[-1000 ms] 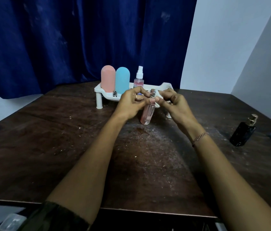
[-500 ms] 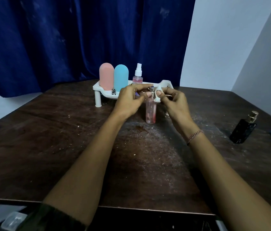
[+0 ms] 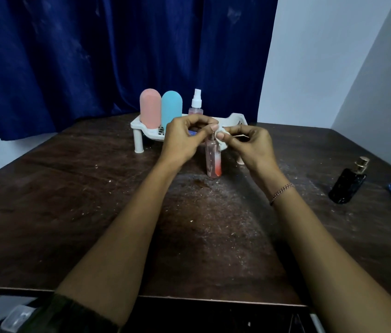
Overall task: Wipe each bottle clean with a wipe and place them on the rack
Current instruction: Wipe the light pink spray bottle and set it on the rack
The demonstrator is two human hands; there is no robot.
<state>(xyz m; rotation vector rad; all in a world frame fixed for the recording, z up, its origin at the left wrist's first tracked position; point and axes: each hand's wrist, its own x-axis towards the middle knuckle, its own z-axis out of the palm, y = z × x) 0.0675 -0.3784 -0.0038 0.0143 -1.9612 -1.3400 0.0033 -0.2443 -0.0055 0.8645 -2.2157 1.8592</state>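
Between our left hand [image 3: 180, 138] and right hand [image 3: 251, 143] we see a clear pink bottle [image 3: 213, 162] and white wipe [image 3: 221, 138]. Beyond them a white rack [image 3: 237, 117] carries a salmon bottle [image 3: 150, 109] and sky-blue bottle [image 3: 171, 108]; rightward, a gold-capped black bottle [image 3: 347, 188].

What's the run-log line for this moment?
left hand: pinches top of clear pink-liquid bottle | right hand: white wipe at its neck | white plastic rack: three bottles

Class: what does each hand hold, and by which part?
Left hand pinches the pink bottle by its top; right hand pinches the wipe against the bottle's neck.
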